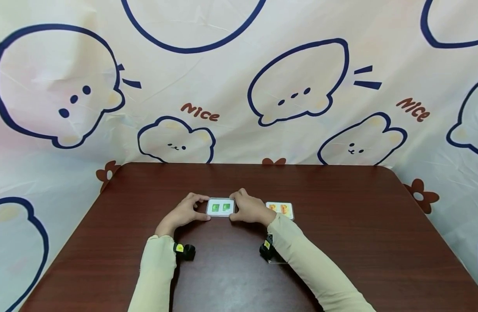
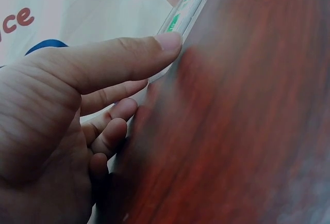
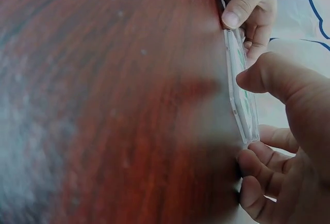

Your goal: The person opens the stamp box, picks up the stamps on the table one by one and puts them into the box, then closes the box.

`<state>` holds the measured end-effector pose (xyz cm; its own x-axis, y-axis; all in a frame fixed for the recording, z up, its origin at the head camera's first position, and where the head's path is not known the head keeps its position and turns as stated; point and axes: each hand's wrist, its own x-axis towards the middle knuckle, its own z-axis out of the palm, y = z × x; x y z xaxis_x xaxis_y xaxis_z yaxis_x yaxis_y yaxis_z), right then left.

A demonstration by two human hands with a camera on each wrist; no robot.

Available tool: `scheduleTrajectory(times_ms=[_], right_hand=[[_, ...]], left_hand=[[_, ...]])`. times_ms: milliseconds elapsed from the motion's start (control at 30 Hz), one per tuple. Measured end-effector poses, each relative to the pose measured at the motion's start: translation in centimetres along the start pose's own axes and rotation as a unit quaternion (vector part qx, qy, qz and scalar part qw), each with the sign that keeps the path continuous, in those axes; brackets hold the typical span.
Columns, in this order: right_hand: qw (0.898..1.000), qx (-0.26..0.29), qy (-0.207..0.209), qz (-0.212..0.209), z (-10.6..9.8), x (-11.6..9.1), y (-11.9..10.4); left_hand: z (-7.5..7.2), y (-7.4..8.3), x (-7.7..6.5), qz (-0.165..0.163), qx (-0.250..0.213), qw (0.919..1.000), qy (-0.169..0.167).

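A flat, clear plastic case point(image 1: 221, 207) holds a white card with two small green pictures, near the middle of the table. My left hand point(image 1: 184, 211) pinches its left end, thumb at the near corner and index finger at the far one. At the right end my right hand point(image 1: 250, 208) grips it the same way, thumb in front and fingers behind. From the right wrist, the case point(image 3: 242, 87) is seen edge-on, low over the tabletop, with the thumb against its side. The left wrist view shows the left thumb point(image 2: 167, 46) on the case's corner.
Just right of my right hand lies a second white card point(image 1: 284, 209) with orange pictures, partly covered by the wrist. A transparent plastic edge point(image 1: 277, 261) shows beneath the right forearm. The brown wooden table point(image 1: 340, 186) ends at a printed cloth backdrop point(image 1: 231, 78).
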<state>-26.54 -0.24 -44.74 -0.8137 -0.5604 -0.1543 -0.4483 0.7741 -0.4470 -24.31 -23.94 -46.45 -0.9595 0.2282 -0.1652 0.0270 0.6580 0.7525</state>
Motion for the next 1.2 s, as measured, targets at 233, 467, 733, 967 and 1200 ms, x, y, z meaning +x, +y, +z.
scheduleTrajectory(times_ms=[233,467,733,967,1200], right_hand=[[1.0,0.002,0.002,0.0,0.08,0.01,-0.01],[1.0,0.005,-0.002,-0.003,0.0,-0.03,0.05],[1.0,-0.008,-0.002,-0.002,0.08,-0.08,0.18],[1.0,-0.009,0.002,-0.004,0.17,-0.33,0.06],[1.0,-0.004,0.007,-0.009,0.18,-0.47,0.03]], left_hand=[[-0.01,-0.13,0.15,0.005,-0.001,1.0,0.001],[-0.1,-0.04,0.06,0.0,-0.003,1.0,0.0],[-0.26,0.22,-0.1,-0.003,-0.013,0.9999,-0.003],[-0.19,0.13,-0.12,0.0,-0.015,0.9999,-0.005],[-0.08,-0.05,-0.07,0.003,-0.013,0.9999,-0.005]])
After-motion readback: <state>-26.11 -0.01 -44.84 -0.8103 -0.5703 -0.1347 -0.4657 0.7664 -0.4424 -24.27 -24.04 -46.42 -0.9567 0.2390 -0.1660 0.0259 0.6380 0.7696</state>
